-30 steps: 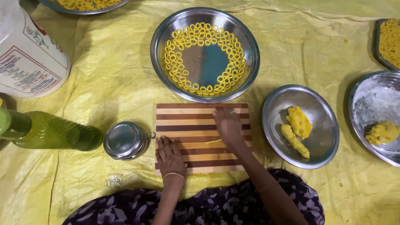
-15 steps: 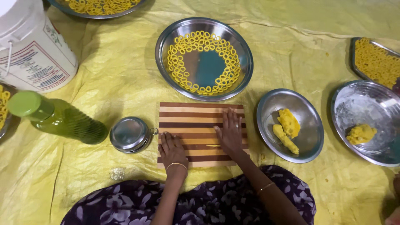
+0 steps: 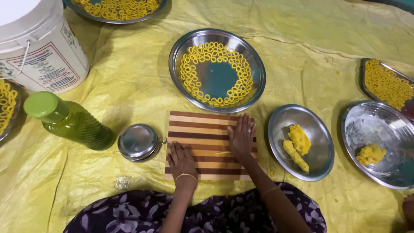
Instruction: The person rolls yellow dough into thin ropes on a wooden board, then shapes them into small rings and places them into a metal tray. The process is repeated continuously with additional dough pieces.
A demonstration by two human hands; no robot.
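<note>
Right hand [image 3: 241, 137] flat, fingers extended, pressing on striped board [image 3: 210, 146]; thin yellow dough strand [image 3: 223, 152] just beside palm, apparently mid-roll. Left hand [image 3: 181, 159] flat, grasping nothing, steadies board's near corner. Next: even pressure; dough bowl [image 3: 321, 155] sits right of rolling hand.

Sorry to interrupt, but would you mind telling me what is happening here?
A person seated on a yellow sheet presses both palms on a striped wooden board. The right hand covers a thin yellow dough strip; the left hand lies flat beside it. A steel plate ahead holds dough rings.
</note>
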